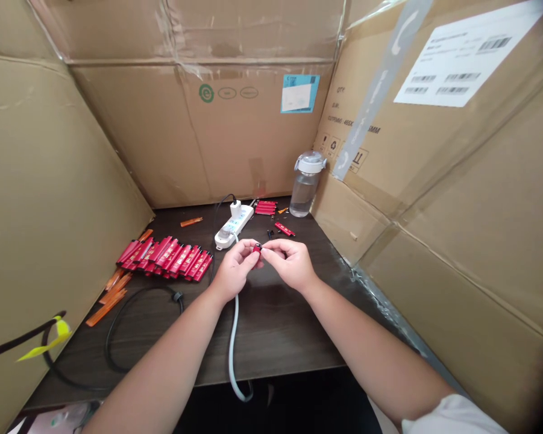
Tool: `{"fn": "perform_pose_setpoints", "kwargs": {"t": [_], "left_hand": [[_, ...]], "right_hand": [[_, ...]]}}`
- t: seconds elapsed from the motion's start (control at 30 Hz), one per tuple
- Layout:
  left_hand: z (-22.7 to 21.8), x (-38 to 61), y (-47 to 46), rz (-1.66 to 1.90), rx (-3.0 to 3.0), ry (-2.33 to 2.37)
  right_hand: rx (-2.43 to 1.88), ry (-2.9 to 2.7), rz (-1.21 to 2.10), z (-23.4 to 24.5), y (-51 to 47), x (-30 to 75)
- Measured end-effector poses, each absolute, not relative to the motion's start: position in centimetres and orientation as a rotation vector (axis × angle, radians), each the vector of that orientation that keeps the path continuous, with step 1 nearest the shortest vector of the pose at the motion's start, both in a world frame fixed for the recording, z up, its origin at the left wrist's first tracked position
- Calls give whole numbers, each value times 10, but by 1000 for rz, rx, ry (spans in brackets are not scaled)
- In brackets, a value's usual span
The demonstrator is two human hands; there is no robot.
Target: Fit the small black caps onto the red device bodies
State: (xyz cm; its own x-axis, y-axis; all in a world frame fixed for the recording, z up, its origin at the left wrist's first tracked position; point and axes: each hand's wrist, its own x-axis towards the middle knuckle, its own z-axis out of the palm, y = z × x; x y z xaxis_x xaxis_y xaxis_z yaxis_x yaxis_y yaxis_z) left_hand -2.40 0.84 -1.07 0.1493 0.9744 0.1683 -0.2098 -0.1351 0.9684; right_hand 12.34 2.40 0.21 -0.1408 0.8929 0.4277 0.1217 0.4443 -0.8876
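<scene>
Big cardboard boxes (235, 138) stand around the dark table (275, 325). The box on the right carries a white label (461, 57) with barcodes, its text too small to read, and the print "QTY". A row of red pieces (167, 256) lies at the left and a white power strip (233, 228) in the middle. Just above the table, the fingers of the left hand (235, 271) and the right hand (289, 262) pinch 1 small red piece (257, 248) between them.

1. The small red plastic piece (257, 248), just in front of the long white plastic power strip (234, 227), is mostly covered by fingertips of the left hand (235, 271) and right hand (289, 262), so I can't make out its shape.
2. The strip's grey-white cable (232, 337) disappears beneath the left hand.
3. The tiny black bits (270, 232) right of the strip are too small to name.
4. Far right of the strip, the white paper label (461, 57) has blurred print, and the top edge clips its corner.
</scene>
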Motion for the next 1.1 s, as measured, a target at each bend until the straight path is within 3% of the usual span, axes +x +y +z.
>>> {"fn": "perform_pose_setpoints", "kwargs": {"t": [0.23,0.5,0.83,0.93,1.1], "left_hand": [[-8,-25,8,1351,1021,762],[-3,-32,13,1338,828,731],[1,-31,10,1328,836,778],[0,-29,9,1334,876,802],[0,-24,5,1288,926,802]], "right_hand": [[-1039,-1544,890,17,46,154],[-1506,-2463,994,24,60,219],[-1651,-2619,930,5,59,198],[-1426,-2461,1042,6,60,194],[-991,-1648,1540,7,49,167]]}}
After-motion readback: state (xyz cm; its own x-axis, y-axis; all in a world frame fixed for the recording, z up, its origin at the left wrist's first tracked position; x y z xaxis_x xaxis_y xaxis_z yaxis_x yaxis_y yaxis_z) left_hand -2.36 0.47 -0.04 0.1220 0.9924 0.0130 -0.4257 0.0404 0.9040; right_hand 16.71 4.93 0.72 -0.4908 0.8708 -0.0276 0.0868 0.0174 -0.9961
